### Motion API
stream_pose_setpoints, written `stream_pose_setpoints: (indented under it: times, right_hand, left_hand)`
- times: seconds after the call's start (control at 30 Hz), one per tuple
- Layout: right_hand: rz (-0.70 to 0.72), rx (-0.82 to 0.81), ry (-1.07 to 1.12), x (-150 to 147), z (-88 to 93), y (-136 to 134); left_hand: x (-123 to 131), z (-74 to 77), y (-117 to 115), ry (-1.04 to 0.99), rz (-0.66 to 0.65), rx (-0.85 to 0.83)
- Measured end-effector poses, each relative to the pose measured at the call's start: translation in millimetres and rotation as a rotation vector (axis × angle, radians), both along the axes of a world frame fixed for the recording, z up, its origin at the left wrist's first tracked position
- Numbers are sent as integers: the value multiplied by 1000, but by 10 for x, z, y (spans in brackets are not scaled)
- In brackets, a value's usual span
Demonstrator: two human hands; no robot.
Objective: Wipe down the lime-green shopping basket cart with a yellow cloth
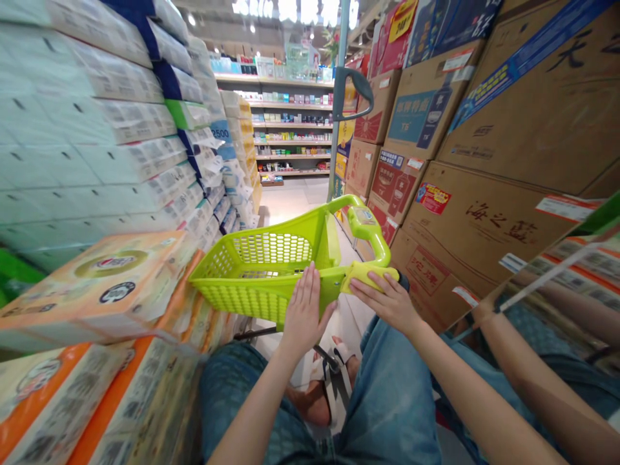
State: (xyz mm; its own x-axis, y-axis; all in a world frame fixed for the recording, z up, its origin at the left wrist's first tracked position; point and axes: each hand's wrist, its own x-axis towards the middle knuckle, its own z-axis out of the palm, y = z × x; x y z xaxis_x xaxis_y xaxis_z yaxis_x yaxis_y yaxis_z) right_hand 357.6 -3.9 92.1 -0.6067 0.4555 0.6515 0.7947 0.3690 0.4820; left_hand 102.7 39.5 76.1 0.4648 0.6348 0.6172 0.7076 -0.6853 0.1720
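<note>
A lime-green plastic shopping basket (pixel 271 258) with a perforated mesh body sits tilted in front of me, on a low wheeled frame. My right hand (pixel 385 300) curls over its yellow handle grip (pixel 368 274). My left hand (pixel 305 313) lies flat against the basket's near side, fingers spread and not wrapped around anything. Below the hands are my denim-covered knees (pixel 387 400) and a sandalled foot (pixel 334 381). The basket's wheels are hidden.
Stacked tissue packs (pixel 97 129) form a wall on the left, with orange-and-white cartons (pixel 97 290) lower down. Large cardboard cartons (pixel 475 129) rise on the right. A reflective panel (pixel 547 310) shows arms at lower right. Store shelves (pixel 290 123) stand at the aisle's far end.
</note>
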Motion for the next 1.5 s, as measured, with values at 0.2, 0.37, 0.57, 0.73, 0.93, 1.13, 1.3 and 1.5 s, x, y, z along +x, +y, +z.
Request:
stream_pose_setpoints:
  times: [0.2, 0.37, 0.57, 0.73, 0.93, 1.13, 1.3, 1.5]
  right_hand:
    - [-36, 9, 82, 250, -77, -92]
    - [40, 7, 4, -299, -60, 104]
    - [109, -62, -38, -388, 41, 127]
    - [11, -87, 19, 196, 47, -75]
    - [21, -68, 33, 22, 80, -8]
    - [57, -15, 9, -445, 148, 144]
    - [45, -40, -16, -29, 149, -24]
    - [1, -57, 76, 129, 62, -104]
  left_hand:
    - [-27, -58, -28, 40, 0, 51]
    - [-2, -99, -12, 19, 18, 63]
    - [-6, -70, -31, 31, 22, 71]
    - [-5, -63, -52, 21, 24, 41]
    - [23, -99, -47, 6, 35, 50]
    - [-6, -43, -73, 38, 30, 56]
    - [-15, -48, -62, 37, 26, 47]
    - [13, -88, -51, 2, 25, 53]
